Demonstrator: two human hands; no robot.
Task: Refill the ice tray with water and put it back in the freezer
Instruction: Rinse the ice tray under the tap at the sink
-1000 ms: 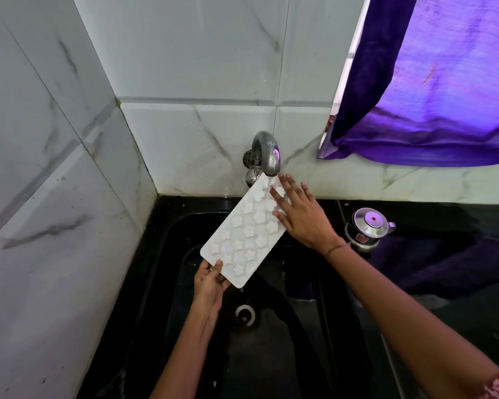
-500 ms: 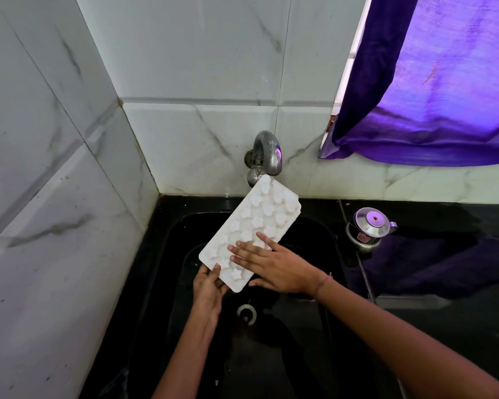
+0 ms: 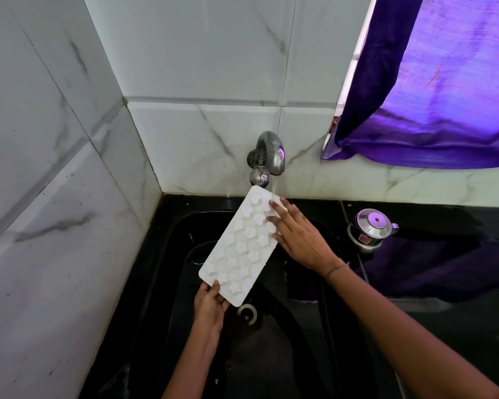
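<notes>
White plastic, the ice tray [image 3: 239, 246] sits tilted over the black sink [image 3: 173, 277] at the frame's centre. Its long axis climbs from lower left to upper right, with the top end under the tap [image 3: 268, 156]. The left hand [image 3: 211, 303] grips the lower corner. The right hand [image 3: 297, 237], nearer the spout, lies open with straight fingers on the upper end. Levelling the tray would likely pivot on the left grip.

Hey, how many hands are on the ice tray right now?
2. The left hand grips the tray at its near corner; the right hand lies flat on its far end, by the tap.
</notes>
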